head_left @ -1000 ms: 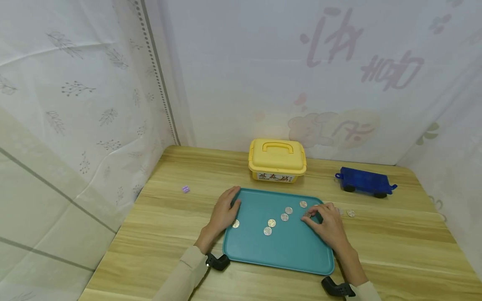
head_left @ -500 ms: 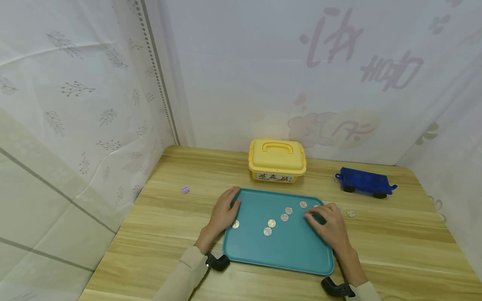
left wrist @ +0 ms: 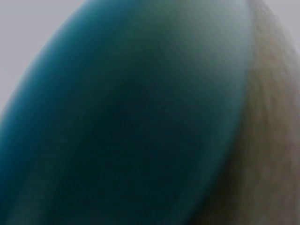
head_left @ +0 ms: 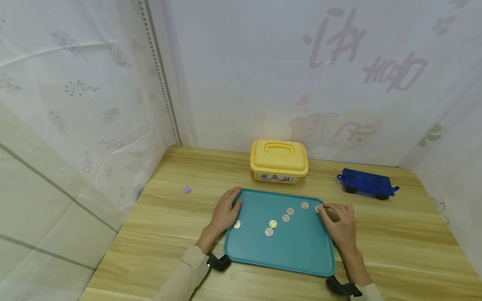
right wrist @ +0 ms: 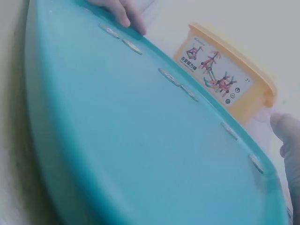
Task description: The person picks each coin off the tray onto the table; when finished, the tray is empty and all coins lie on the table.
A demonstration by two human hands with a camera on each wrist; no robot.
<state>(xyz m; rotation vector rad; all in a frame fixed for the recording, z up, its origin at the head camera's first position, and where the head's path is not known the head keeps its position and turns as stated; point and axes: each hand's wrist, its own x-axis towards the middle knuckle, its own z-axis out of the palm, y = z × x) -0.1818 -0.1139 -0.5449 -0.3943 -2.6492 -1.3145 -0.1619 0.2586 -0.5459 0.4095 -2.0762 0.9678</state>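
My right hand point(head_left: 340, 223) is over the right rim of the teal tray point(head_left: 278, 251), thumb and forefinger pinched together on a coin that the fingertips mostly hide. Just by those fingertips lies a silvery coin point(head_left: 318, 209), at the tray's upper right. Down the tray run more round coins with radial lines: a silvery one point(head_left: 304, 205), a close pair point(head_left: 288, 215) and a gold-toned one point(head_left: 273, 224) beside a silvery one point(head_left: 269, 231). With straight fingers, my left hand point(head_left: 225, 211) rests along the tray's left rim, close to a gold-toned coin point(head_left: 236, 224).
Behind the tray stands a yellow lidded box point(head_left: 279, 161) with a handle. A blue wheeled toy wagon point(head_left: 367, 183) is at the back right, a small purple block point(head_left: 187, 189) at the left. Another coin point(head_left: 355, 214) shows past my right hand on the wooden table point(head_left: 399, 242).
My right hand has moved right, from over the tray's inside to its right rim, keeping its pinch. My left hand has stayed in place. The view has shifted slightly.
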